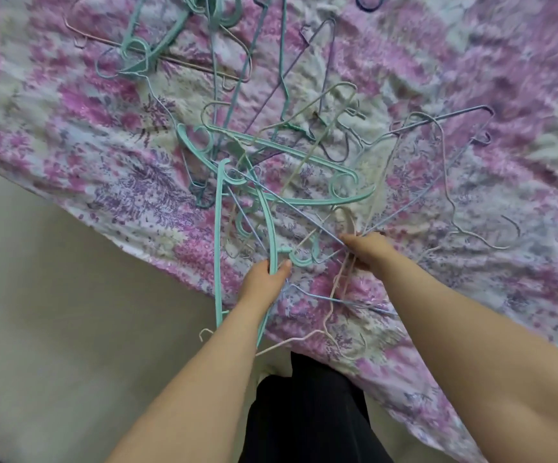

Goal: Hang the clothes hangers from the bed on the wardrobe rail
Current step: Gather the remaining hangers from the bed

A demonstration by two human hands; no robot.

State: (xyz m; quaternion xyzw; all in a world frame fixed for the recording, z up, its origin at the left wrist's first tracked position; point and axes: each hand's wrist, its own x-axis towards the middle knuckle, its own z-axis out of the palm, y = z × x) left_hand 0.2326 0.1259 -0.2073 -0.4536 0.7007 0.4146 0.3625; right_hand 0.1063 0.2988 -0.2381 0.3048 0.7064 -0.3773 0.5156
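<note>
Floral bedspread (471, 78), pale floor (54, 312)

Looks like a bedroom at home: a bed (471, 78) with a rumpled pink and purple floral sheet fills most of the view, plastic and wire clothes hangers (270, 155) scattered on it, plain pale floor (54, 312) near left.

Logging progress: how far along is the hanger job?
Early. Done: nothing visibly hung; no rail in view. In hand: left hand grips a teal hanger, right hand holds several wire hangers. Left: a tangled pile on the bed.
</note>
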